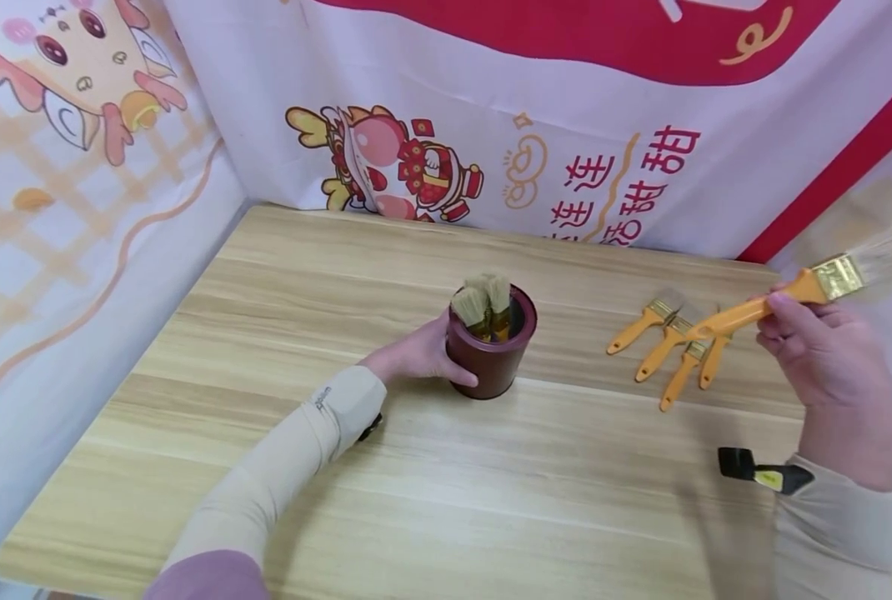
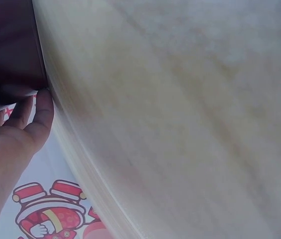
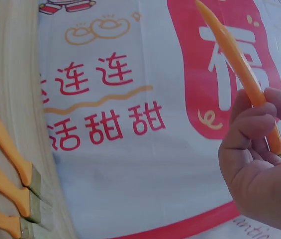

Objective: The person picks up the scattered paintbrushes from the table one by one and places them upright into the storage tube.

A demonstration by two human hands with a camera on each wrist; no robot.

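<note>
A dark red cylindrical pot (image 1: 487, 367) stands upright on the table, with brushes (image 1: 483, 304) in it, bristles up. My left hand (image 1: 427, 350) holds the pot from its left side, the thumb across the front; in the left wrist view the fingers (image 2: 42, 117) lie against the dark pot wall (image 2: 11, 55). Raised over the table's right side, my right hand (image 1: 829, 350) grips a paintbrush (image 1: 799, 287) by its orange handle, the pale bristles pointing right. The right wrist view shows thumb and fingers pinching that handle (image 3: 234, 55).
Several orange-handled paintbrushes (image 1: 671, 337) lie grouped on the wooden table (image 1: 266, 333), left of the right hand. Behind the table hangs a white cloth (image 1: 528, 100) with red printing; a printed sheet (image 1: 78, 208) covers the left side.
</note>
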